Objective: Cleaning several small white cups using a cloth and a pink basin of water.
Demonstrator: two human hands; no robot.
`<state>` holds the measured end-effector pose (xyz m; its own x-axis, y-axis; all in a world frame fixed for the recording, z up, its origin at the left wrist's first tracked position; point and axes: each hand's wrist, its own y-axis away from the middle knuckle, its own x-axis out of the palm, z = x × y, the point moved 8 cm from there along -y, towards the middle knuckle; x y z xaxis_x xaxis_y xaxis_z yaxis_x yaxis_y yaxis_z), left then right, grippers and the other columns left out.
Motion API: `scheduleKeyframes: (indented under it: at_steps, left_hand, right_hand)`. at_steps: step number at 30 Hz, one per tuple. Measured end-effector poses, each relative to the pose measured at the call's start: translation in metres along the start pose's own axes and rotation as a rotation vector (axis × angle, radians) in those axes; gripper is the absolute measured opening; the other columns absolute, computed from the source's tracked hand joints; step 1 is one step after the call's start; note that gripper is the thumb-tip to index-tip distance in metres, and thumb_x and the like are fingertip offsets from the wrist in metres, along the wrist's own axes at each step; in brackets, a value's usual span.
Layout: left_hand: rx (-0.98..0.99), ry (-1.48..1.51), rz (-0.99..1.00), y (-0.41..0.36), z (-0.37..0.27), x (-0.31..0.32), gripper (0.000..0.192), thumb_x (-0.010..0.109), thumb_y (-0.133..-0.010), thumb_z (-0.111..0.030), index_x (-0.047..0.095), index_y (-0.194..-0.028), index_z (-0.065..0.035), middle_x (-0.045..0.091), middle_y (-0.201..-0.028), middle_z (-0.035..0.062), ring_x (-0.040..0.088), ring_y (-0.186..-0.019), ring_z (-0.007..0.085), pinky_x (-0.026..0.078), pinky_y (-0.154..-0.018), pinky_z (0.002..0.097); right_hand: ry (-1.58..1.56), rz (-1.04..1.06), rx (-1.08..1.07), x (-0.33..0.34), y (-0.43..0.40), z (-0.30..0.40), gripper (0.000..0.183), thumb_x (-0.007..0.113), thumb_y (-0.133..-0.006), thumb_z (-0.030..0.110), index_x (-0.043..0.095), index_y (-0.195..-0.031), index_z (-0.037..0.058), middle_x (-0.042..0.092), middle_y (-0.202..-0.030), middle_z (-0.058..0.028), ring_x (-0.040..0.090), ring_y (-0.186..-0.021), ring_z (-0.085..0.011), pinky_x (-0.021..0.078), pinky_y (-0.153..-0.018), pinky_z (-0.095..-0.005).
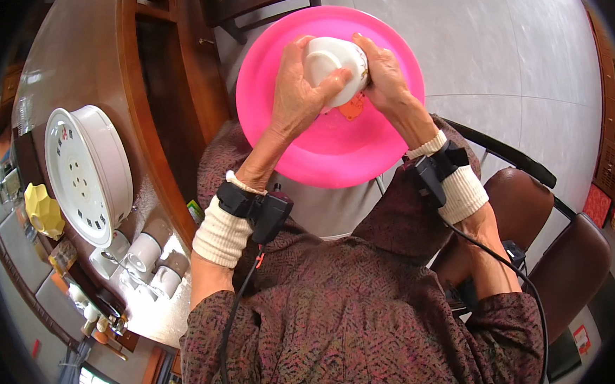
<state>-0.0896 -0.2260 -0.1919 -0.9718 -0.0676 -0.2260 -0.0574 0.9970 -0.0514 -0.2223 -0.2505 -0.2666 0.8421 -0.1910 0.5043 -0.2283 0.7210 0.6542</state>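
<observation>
A white ceramic bowl (342,58) with a patterned band near its rim is tilted, its foot ring turned towards me. My left hand (301,81) grips it from the left, thumb lying across the base. On the other side, my right hand (385,74) holds the rim, and its fingers are partly hidden. Both hands are over a pink plastic basin (332,164) in front of my knees. Below the bowl, an orange patch (352,108) shows on the basin's bottom; whether it is printed or loose I cannot tell.
A wooden table (150,122) at left bears a round white tray (87,176), several white mugs (145,252) and a yellow faceted object (43,211). Brown padded chairs (566,271) stand at right. A dark wooden stool (269,1) is beyond the basin. Cables (524,279) run along both my arms.
</observation>
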Motion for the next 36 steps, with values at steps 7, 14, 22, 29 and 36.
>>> scheduleKeyframes:
  at_steps: [7, 14, 22, 29, 36]
  left_hand:
    - [-0.476, 0.141, 0.173, -0.004, 0.031, 0.004, 0.059, 0.063, -0.080, -0.045, 0.049, -0.110, 0.0034, 0.057, -0.095, 0.0158, 0.059, -0.088, 0.0198, 0.049, -0.072, 0.0304]
    - [-0.471, 0.255, 0.482, 0.005, 0.026, 0.018, 0.065, 0.051, -0.085, -0.054, 0.048, -0.121, -0.0001, 0.057, -0.107, 0.0131, 0.055, -0.100, 0.0204, 0.043, -0.087, 0.0325]
    - [-0.690, 0.572, 0.302, 0.015, 0.074, 0.014, 0.050, 0.053, -0.089, -0.039, 0.051, -0.117, 0.0015, 0.059, -0.106, 0.0096, 0.057, -0.094, 0.0147, 0.047, -0.083, 0.0286]
    - [-0.935, 0.661, 0.062, 0.040, 0.120, 0.023, 0.028, 0.055, -0.090, -0.026, 0.060, -0.099, -0.0005, 0.064, -0.086, 0.0062, 0.062, -0.073, 0.0150, 0.052, -0.067, 0.0276]
    - [-1.055, 0.550, -0.345, 0.064, 0.124, -0.003, 0.033, 0.057, -0.088, -0.030, 0.057, -0.108, -0.0036, 0.063, -0.099, 0.0065, 0.061, -0.091, 0.0182, 0.050, -0.079, 0.0341]
  right_hand:
    - [0.276, 0.206, 0.127, 0.019, 0.008, -0.009, 0.024, 0.058, -0.087, 0.020, 0.062, -0.092, -0.0025, 0.063, -0.082, -0.0062, 0.061, -0.070, -0.0123, 0.0502, -0.059, -0.0269]
    - [0.423, 0.291, 0.180, 0.026, 0.014, -0.013, 0.029, 0.063, -0.083, 0.023, 0.063, -0.091, -0.0044, 0.065, -0.082, -0.0104, 0.063, -0.068, -0.0152, 0.0523, -0.058, -0.0269]
    - [0.396, 0.229, 0.010, 0.028, 0.002, -0.019, 0.025, 0.066, -0.078, 0.021, 0.065, -0.082, -0.0034, 0.065, -0.076, -0.0094, 0.062, -0.066, -0.0157, 0.0506, -0.059, -0.0276]
    - [1.168, -0.054, -0.300, -0.005, -0.020, 0.004, 0.028, 0.058, -0.076, 0.021, 0.066, -0.088, -0.0034, 0.065, -0.081, -0.0139, 0.061, -0.075, -0.0187, 0.0494, -0.069, -0.0335]
    - [1.002, 0.021, -0.066, -0.017, 0.000, -0.012, 0.035, 0.052, -0.082, 0.029, 0.065, -0.086, -0.0040, 0.064, -0.075, -0.0192, 0.063, -0.073, -0.0264, 0.0490, -0.064, -0.0372]
